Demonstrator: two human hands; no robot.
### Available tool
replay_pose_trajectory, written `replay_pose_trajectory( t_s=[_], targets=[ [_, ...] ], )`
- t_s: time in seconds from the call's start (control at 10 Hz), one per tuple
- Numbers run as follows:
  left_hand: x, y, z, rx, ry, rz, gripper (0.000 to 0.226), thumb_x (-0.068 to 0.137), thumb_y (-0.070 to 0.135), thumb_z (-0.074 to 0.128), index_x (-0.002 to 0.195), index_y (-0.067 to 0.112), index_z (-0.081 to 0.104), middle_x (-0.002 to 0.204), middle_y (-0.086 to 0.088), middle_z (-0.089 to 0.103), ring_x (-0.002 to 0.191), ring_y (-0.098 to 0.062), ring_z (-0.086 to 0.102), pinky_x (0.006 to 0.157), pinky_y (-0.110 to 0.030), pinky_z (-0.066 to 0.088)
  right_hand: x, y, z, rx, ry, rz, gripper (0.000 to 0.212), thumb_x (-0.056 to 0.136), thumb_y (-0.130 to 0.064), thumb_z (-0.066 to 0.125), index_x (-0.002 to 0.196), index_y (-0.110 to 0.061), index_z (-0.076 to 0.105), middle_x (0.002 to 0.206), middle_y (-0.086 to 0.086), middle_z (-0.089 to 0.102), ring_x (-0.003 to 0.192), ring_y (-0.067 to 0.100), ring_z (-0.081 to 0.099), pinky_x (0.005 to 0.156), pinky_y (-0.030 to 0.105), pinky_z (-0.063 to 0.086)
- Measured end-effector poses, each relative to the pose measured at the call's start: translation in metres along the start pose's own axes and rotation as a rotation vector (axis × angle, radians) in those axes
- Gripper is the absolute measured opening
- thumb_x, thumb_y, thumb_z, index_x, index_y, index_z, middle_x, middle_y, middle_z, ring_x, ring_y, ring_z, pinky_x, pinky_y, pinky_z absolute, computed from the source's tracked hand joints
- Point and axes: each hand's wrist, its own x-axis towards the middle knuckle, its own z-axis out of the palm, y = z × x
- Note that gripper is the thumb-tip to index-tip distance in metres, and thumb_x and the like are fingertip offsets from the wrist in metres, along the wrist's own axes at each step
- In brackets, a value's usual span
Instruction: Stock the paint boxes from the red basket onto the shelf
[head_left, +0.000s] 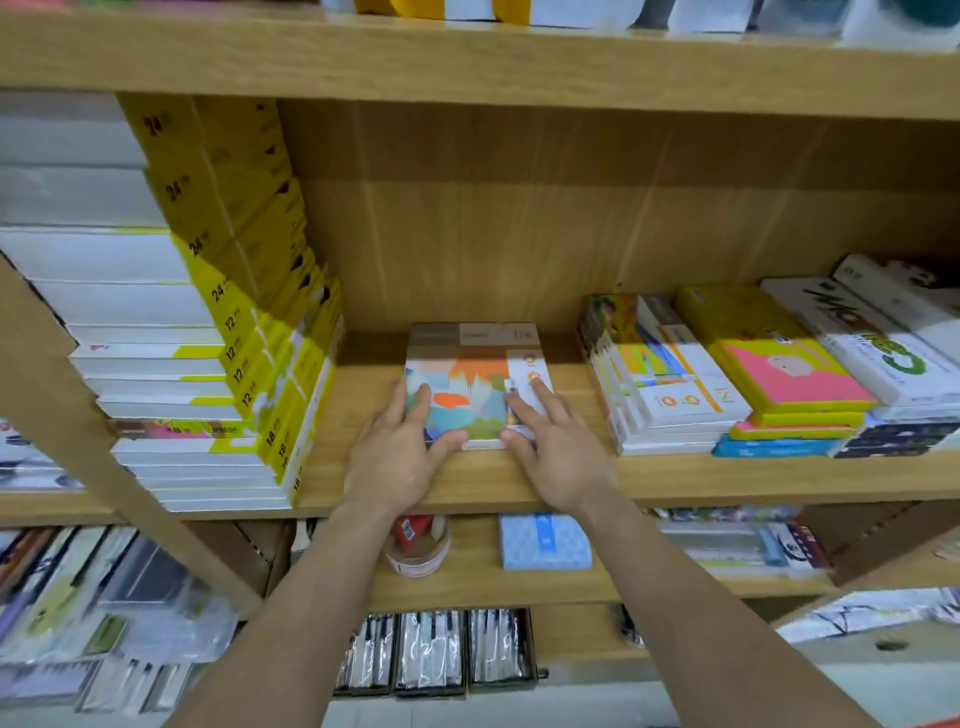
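A flat paint box (467, 379) with a colourful landscape print lies on the middle wooden shelf (467, 483), in the gap between two stacks. My left hand (397, 457) holds its near left corner, fingers on the lid and thumb at the front edge. My right hand (558, 452) holds the near right corner, index finger stretched along the white strip on top. Both forearms reach up from below. Of the red basket, only a red sliver (940, 723) shows at the bottom right corner.
A tall leaning stack of yellow-and-white boxes (249, 332) stands to the left. Low stacks of colourful boxes (727, 374) lie to the right. On the shelf below are a tape roll (418, 553) and a blue pack (545, 543).
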Motion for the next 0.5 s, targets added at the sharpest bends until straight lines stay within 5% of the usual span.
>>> replay_pose_trajectory(
  t_s=[0.3,0.5],
  targets=[
    [-0.051,0.038,-0.017,-0.025,0.127,-0.002,0.066,0.097,0.052,0.057,0.154,0.023,0.042,0.168,-0.007,0.03,0.148,-0.033,0.035,0.11,-0.045,0.043,-0.039,-0.019,-0.012,-0.061,-0.028,0.07,0.069,0.101,-0.053,0.049,0.162,-0.031,0.025,0.174,0.0,0.014,0.155,0.032,0.026,0.119,0.047,0.035],
    [-0.115,0.07,-0.025,0.041,-0.071,0.087,0.07,0.093,0.055,0.059,0.153,0.021,0.044,0.162,-0.004,0.04,0.145,-0.029,0.041,0.109,-0.045,0.045,-0.107,0.02,-0.055,-0.143,-0.045,0.063,0.074,0.092,-0.056,0.06,0.155,-0.022,0.041,0.153,0.005,0.049,0.137,0.032,0.049,0.102,0.046,0.051]
  ],
)
